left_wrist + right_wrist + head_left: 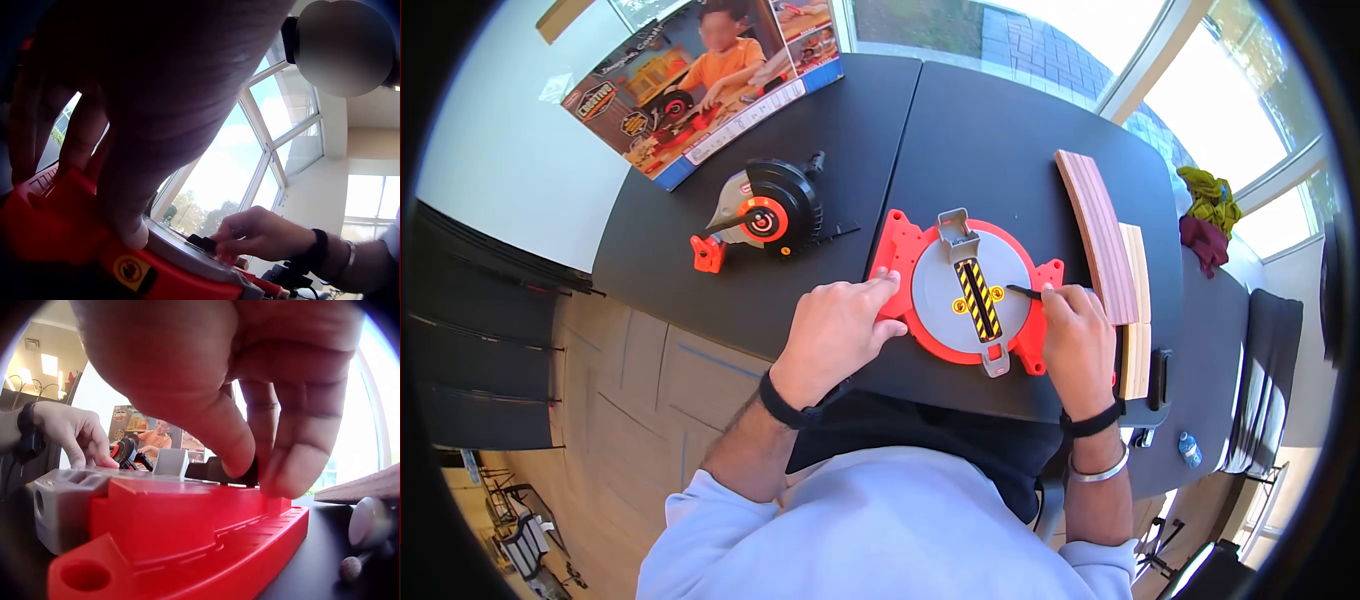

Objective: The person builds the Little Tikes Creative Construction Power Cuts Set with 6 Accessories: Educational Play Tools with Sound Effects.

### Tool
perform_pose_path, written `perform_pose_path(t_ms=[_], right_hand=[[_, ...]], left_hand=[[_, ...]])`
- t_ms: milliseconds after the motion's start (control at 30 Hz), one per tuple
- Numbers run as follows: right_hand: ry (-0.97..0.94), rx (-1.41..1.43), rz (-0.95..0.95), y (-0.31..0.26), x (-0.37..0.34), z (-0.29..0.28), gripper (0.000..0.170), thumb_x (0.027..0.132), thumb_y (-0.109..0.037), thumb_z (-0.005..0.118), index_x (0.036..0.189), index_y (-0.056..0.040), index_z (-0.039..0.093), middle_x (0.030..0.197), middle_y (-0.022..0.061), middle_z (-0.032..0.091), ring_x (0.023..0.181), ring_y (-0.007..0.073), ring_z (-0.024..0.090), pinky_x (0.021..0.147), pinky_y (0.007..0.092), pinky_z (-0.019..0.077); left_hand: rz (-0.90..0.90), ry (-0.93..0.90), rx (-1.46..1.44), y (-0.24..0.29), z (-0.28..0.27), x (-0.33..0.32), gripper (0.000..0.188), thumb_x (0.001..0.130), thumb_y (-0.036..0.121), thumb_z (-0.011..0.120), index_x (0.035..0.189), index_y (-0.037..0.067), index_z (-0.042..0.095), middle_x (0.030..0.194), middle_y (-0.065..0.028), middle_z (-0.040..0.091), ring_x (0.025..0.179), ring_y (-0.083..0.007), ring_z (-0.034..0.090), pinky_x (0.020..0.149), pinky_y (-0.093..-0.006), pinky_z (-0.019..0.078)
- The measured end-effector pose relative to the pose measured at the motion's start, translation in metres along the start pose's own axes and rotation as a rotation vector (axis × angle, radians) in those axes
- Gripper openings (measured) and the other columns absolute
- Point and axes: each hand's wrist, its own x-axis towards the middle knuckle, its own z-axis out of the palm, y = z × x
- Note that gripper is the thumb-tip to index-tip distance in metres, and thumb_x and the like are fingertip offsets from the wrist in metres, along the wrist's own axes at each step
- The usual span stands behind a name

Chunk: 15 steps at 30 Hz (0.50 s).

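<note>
A red toy base (894, 262) with a round grey plate (935, 300) lies on the table, a yellow-and-black striped strip (972, 290) across its middle. The left hand (837, 325) rests on the base's left side, fingers over the red edge and thumb near the rim. On the right side, the right hand (1078, 345) pinches a small black piece (1024, 292) between thumb and fingers, its tip over the grey plate. In the right wrist view the black piece (209, 470) lies flat just above the red part (162, 515).
A black and grey toy saw (765, 210) stands at the left, before a large printed box (710, 85). Curved wooden-looking planks (1097, 235) lie at the right, beside a black object (1161, 375). Cloths (1208, 215) and a water bottle (1189, 449) are farther right.
</note>
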Motion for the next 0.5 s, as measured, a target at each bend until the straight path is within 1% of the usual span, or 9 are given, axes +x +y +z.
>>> perform_pose_path(t_ms=[67, 133, 200, 267, 300, 367, 400, 433, 500], right_hand=[[-0.018, 0.031, 0.026, -0.006, -0.006, -0.011, 0.033, 0.091, 0.002, 0.072, 0.123, -0.0004, 0.076, 0.121, 0.0133, 0.072, 0.107, 0.0338, 0.068, 0.088, 0.0440, 0.0589], [0.043, 0.099, 0.027, -0.016, -0.014, -0.021, 0.032, 0.090, 0.002, 0.074, 0.122, -0.0001, 0.075, 0.119, 0.0134, 0.072, 0.107, 0.0341, 0.068, 0.089, 0.0442, 0.0586], [0.094, 0.201, 0.052, -0.023, -0.023, -0.028, 0.033, 0.088, 0.003, 0.080, 0.120, 0.0002, 0.075, 0.115, 0.0134, 0.072, 0.106, 0.0344, 0.067, 0.090, 0.0444, 0.0578], [0.114, 0.230, 0.047, -0.024, -0.031, -0.035, 0.033, 0.087, 0.002, 0.081, 0.119, 0.0000, 0.075, 0.114, 0.0138, 0.072, 0.106, 0.0346, 0.068, 0.090, 0.0445, 0.0577], [0.129, 0.258, 0.046, -0.025, -0.034, -0.039, 0.033, 0.087, 0.002, 0.082, 0.119, -0.0002, 0.075, 0.112, 0.0141, 0.072, 0.105, 0.0348, 0.068, 0.089, 0.0445, 0.0576], [0.172, 0.293, 0.043, -0.023, -0.038, -0.049, 0.030, 0.087, 0.001, 0.084, 0.116, -0.0002, 0.075, 0.109, 0.0145, 0.074, 0.102, 0.0350, 0.069, 0.087, 0.0450, 0.0573], [0.186, 0.304, 0.054, -0.022, -0.041, -0.053, 0.029, 0.087, 0.002, 0.084, 0.115, 0.0000, 0.075, 0.108, 0.0147, 0.074, 0.101, 0.0351, 0.070, 0.086, 0.0446, 0.0573], [0.202, 0.314, 0.064, -0.022, -0.043, -0.057, 0.028, 0.087, 0.002, 0.085, 0.114, 0.0002, 0.075, 0.108, 0.0149, 0.074, 0.101, 0.0352, 0.070, 0.086, 0.0441, 0.0573], [0.230, 0.325, 0.060, -0.021, -0.047, -0.063, 0.027, 0.087, 0.003, 0.085, 0.112, 0.0002, 0.075, 0.106, 0.0149, 0.074, 0.098, 0.0351, 0.070, 0.084, 0.0429, 0.0572]], left_hand=[[0.013, 0.023, -0.029, -0.006, -0.001, -0.001, 0.053, 0.084, 0.031, 0.092, 0.128, 0.004, 0.076, 0.117, -0.0159, 0.081, 0.091, -0.0365, 0.077, 0.083, -0.0454, 0.0619], [0.028, 0.041, -0.153, -0.016, -0.005, -0.002, 0.047, 0.086, 0.025, 0.090, 0.125, 0.002, 0.077, 0.108, -0.0173, 0.081, 0.085, -0.0353, 0.077, 0.081, -0.0436, 0.0616], [-0.006, 0.106, -0.150, -0.024, -0.008, 0.002, 0.044, 0.088, 0.022, 0.089, 0.125, 0.002, 0.077, 0.102, -0.0176, 0.080, 0.082, -0.0339, 0.077, 0.079, -0.0428, 0.0609], [-0.033, 0.195, -0.134, -0.029, -0.016, 0.009, 0.035, 0.091, 0.016, 0.086, 0.122, 0.002, 0.078, 0.090, -0.0174, 0.077, 0.074, -0.0305, 0.075, 0.074, -0.0413, 0.0589], [-0.035, 0.200, -0.127, -0.034, -0.018, 0.015, 0.035, 0.091, 0.016, 0.086, 0.122, 0.002, 0.078, 0.090, -0.0174, 0.077, 0.074, -0.0305, 0.075, 0.074, -0.0413, 0.0589], [-0.015, 0.229, -0.089, -0.046, -0.018, 0.029, 0.033, 0.092, 0.016, 0.084, 0.121, 0.001, 0.078, 0.092, -0.0180, 0.077, 0.076, -0.0310, 0.075, 0.074, -0.0420, 0.0585], [-0.036, 0.213, -0.058, -0.047, -0.018, 0.034, 0.029, 0.093, 0.014, 0.082, 0.118, -0.001, 0.077, 0.096, -0.0192, 0.078, 0.084, -0.0352, 0.076, 0.078, -0.0452, 0.0595], [-0.043, 0.223, -0.049, -0.049, -0.016, 0.038, 0.029, 0.093, 0.014, 0.082, 0.118, -0.001, 0.077, 0.096, -0.0192, 0.078, 0.084, -0.0352, 0.076, 0.078, -0.0452, 0.0595], [-0.090, 0.139, 0.029, -0.058, -0.007, 0.046, 0.026, 0.094, 0.013, 0.081, 0.116, -0.002, 0.076, 0.101, -0.0202, 0.079, 0.094, -0.0403, 0.076, 0.084, -0.0487, 0.0603]])
